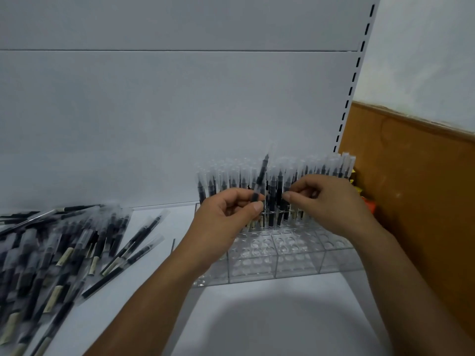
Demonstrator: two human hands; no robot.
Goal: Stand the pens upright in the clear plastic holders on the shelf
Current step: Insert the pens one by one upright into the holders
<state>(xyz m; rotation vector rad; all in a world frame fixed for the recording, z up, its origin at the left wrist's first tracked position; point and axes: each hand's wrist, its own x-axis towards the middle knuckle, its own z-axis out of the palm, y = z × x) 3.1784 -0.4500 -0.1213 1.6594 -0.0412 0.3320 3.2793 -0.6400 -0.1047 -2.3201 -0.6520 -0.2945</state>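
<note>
Loose pens point(51, 253), each in a clear sleeve, lie heaped at the left edge of the shelf point(257, 317). A few strays reach toward its middle.

The left hand point(228, 214) pinches one pen point(261, 181) near its lower end between thumb and fingers. The pen is almost upright, leaning slightly right, above the rows already filled.

The clear plastic holders point(282, 255) sit against the back right corner of the shelf. Standing pens point(321, 170) fill the rear rows; the front sockets are vacant.

To seat the pen well, square it to vertical, align its lower end over a vacant socket in front of the filled rows, and lower it straight. Keep the sleeve from snagging its neighbours.

The right hand point(326, 201) is curled among the standing pens with thumb and forefinger together. Whether it grips one cannot be told, as the tips blur into the sleeves.

The packed sleeves crowd the insertion path. To the right stand the slotted upright point(352, 80) and a wooden panel point(411, 188).
</note>
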